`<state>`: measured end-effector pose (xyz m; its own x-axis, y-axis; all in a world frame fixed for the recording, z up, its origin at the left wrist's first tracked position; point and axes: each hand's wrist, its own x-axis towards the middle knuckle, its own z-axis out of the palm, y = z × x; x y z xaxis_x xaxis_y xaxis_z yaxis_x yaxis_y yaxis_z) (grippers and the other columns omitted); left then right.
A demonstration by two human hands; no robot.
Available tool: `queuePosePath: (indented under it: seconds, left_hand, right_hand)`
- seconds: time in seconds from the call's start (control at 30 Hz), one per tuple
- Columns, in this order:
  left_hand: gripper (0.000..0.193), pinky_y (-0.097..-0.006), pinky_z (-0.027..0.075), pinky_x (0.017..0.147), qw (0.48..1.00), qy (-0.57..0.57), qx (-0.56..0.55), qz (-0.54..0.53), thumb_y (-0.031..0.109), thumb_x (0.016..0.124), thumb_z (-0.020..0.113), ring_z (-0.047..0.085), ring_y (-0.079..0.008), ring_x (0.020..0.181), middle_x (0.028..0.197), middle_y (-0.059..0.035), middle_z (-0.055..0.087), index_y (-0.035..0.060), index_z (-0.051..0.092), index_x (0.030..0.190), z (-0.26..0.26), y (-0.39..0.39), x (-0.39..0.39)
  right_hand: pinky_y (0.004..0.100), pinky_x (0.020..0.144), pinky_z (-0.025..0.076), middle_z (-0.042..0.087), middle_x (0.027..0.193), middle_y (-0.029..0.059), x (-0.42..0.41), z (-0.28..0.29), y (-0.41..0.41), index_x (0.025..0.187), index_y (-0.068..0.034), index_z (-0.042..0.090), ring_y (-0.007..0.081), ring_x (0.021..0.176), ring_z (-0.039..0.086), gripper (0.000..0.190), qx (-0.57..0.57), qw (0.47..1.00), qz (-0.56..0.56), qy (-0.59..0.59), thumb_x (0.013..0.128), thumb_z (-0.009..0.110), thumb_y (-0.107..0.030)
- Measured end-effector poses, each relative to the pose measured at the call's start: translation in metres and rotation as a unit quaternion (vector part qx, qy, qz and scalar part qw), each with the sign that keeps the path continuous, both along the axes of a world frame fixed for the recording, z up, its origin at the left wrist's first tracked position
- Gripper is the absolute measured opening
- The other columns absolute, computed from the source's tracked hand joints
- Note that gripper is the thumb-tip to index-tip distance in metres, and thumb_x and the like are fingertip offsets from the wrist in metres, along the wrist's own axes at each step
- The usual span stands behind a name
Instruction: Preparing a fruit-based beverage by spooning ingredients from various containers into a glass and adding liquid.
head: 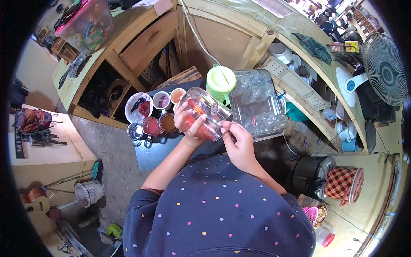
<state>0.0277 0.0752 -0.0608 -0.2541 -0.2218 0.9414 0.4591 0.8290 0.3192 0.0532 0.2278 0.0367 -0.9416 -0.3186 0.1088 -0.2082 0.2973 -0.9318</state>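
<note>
My left hand (192, 125) is closed around a clear glass jar (208, 110) with red and orange markings on it, tilted on its side. The fingers of my right hand (239, 141) are pinched together at the jar's lower right end; whether they hold something small cannot be told. Left of the jar stand several cups, among them a cup of red liquid (151, 125), a cup of brownish liquid (168, 122) and a white cup with purple residue (161, 100). A white bowl (131, 101) holds dark and red pieces. Behind the jar stands a lime-green lidded pitcher (221, 80).
A clear tray (257, 138) with several glass jars (268, 120) lies right of the pitcher. Wooden shelving (109, 64) curves around the low dark table (146, 154). A standing fan (385, 72) is at the right, above a black appliance (310, 173).
</note>
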Motion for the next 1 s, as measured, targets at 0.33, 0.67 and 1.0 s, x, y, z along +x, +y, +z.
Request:
queuePosePath:
  seconds: [0.33, 0.67, 1.0]
  left_hand:
    - [0.055, -0.0559, 0.039, 0.102, 1.000, -0.005, -0.011, -0.022, 0.025, 0.066, 0.085, 0.047, -0.0331, 0.116, 0.112, -0.0069, 0.040, 0.0248, 0.052, 0.111, 0.001, -0.001, 0.004]
    - [0.063, -0.0552, 0.040, 0.098, 1.000, 0.002, -0.026, 0.003, 0.025, 0.063, 0.086, 0.046, -0.0330, 0.115, 0.113, -0.0076, 0.039, 0.0252, 0.048, 0.114, 0.004, -0.002, 0.003]
    - [0.064, -0.0554, 0.040, 0.097, 0.999, -0.001, -0.029, 0.016, 0.026, 0.063, 0.086, 0.046, -0.0332, 0.115, 0.113, -0.0080, 0.039, 0.0251, 0.047, 0.114, 0.005, -0.002, 0.004]
  right_hand:
    - [0.0305, 0.068, 0.050, 0.064, 0.094, 0.0172, 0.000, -0.018, 0.002, 0.106, 0.004, 0.064, 0.0239, 0.076, 0.065, 0.018, -0.035, 0.999, -0.008, 0.011, 0.092, 0.058, -0.006]
    - [0.0261, 0.066, 0.048, 0.062, 0.088, 0.0125, 0.003, -0.013, 0.002, 0.109, 0.004, 0.063, 0.0152, 0.074, 0.061, 0.019, -0.057, 0.998, -0.005, -0.004, 0.093, 0.056, -0.003]
    - [0.0251, 0.068, 0.046, 0.063, 0.091, 0.0109, 0.004, -0.018, 0.002, 0.110, 0.003, 0.063, 0.0135, 0.075, 0.059, 0.020, -0.074, 0.997, -0.017, -0.030, 0.093, 0.055, -0.002]
